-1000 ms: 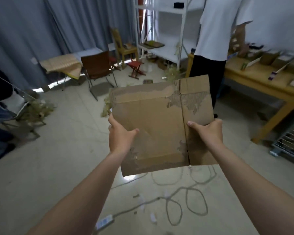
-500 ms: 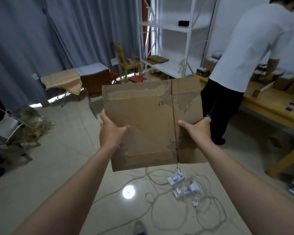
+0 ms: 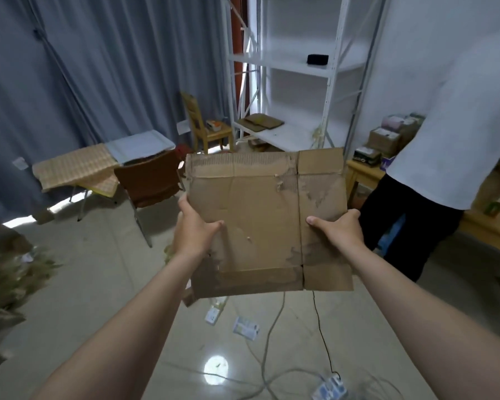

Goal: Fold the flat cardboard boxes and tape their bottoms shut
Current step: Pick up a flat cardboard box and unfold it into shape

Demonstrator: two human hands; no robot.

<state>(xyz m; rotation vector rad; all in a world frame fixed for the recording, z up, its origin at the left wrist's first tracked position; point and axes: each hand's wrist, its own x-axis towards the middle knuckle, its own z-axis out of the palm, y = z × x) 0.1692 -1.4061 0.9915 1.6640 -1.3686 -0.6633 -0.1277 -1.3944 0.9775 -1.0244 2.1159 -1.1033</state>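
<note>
both hands, left hand (image 3: 195, 229) and right hand (image 3: 339, 230), grip a flat cardboard box (image 3: 267, 223) above cable-strewn tile floor (image 3: 93, 284).

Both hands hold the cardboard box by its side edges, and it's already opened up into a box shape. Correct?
Wrong on one point: the cardboard box is flat, not opened up, as the head view shows. The rest stands: the left hand and the right hand hold it by its side edges.
</note>
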